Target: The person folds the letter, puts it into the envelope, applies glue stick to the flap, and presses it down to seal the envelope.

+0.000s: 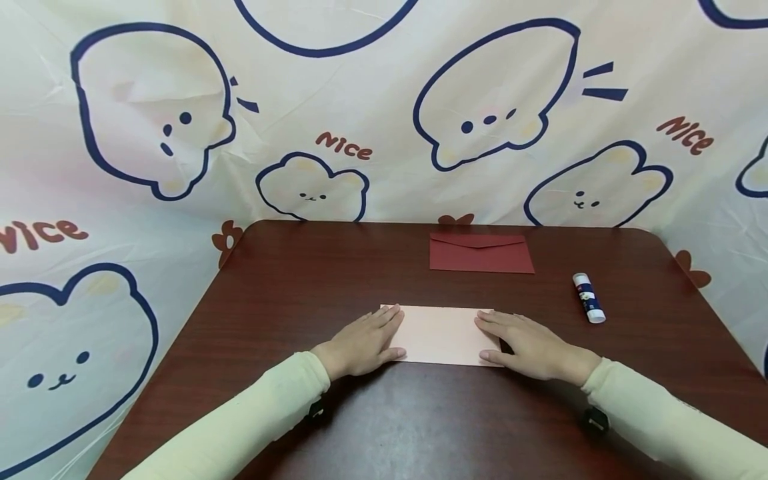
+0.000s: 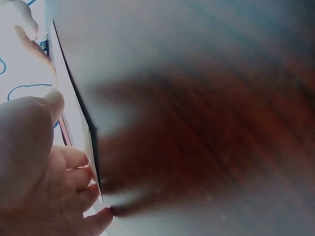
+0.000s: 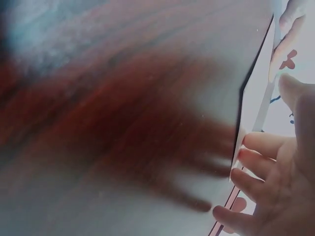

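A pale pink sheet of paper (image 1: 441, 335), wider than it is deep, lies on the dark wooden table in the head view. My left hand (image 1: 363, 343) rests on its left end, fingers extended and thumb near the front edge. On the right end lies my right hand (image 1: 531, 345), its fingers likewise stretched over the paper. Both wrist views show the sheet edge-on; the left hand (image 2: 54, 182) and the right hand (image 3: 275, 172) touch it with their fingertips. Neither hand grips anything.
Behind the paper lies a dark red envelope (image 1: 481, 259) with its flap at the far side. A white and blue glue stick (image 1: 589, 298) lies to the right. The brown table (image 1: 288, 287) meets a printed cloth backdrop (image 1: 390, 187) at the back and sides.
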Demonstrator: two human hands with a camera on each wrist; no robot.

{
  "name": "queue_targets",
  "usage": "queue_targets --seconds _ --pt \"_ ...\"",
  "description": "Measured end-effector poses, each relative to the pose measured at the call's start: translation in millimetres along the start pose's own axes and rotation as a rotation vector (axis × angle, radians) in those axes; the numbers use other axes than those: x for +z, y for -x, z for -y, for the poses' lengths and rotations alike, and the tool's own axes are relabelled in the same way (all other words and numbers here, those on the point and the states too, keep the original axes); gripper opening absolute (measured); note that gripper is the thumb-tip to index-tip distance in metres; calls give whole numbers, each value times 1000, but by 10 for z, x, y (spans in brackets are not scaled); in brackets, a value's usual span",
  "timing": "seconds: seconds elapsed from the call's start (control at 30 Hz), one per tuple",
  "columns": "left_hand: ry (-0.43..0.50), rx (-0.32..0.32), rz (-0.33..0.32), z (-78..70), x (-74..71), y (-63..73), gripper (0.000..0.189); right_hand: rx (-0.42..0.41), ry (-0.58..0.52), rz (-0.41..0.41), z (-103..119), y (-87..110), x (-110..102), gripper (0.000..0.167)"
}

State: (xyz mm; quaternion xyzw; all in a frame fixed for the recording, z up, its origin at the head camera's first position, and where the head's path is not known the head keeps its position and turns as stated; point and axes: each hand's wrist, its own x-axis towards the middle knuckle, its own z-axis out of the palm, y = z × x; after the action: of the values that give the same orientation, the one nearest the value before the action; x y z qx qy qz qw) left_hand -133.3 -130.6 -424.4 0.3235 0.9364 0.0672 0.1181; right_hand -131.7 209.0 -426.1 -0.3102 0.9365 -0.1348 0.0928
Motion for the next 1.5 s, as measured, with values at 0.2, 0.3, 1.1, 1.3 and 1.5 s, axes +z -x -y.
queue_targets --seconds 0.2,0.3,1.1,1.3,1.5 --pt "-68 8 6 -7 -35 -41 74 -4 -5 -44 34 -31 -10 69" --pt "-71 -6 -22 -9 -59 -65 69 -12 12 -69 47 -69 -18 64" --pt "-83 94 -125 -355 -103 65 51 -87 80 -101 265 132 -10 50" --pt "-135 89 -60 -496 -87 180 42 -122 126 -97 310 239 64 48" --pt "-176 63 -11 -497 -63 238 51 -125 139 -79 340 256 102 51"
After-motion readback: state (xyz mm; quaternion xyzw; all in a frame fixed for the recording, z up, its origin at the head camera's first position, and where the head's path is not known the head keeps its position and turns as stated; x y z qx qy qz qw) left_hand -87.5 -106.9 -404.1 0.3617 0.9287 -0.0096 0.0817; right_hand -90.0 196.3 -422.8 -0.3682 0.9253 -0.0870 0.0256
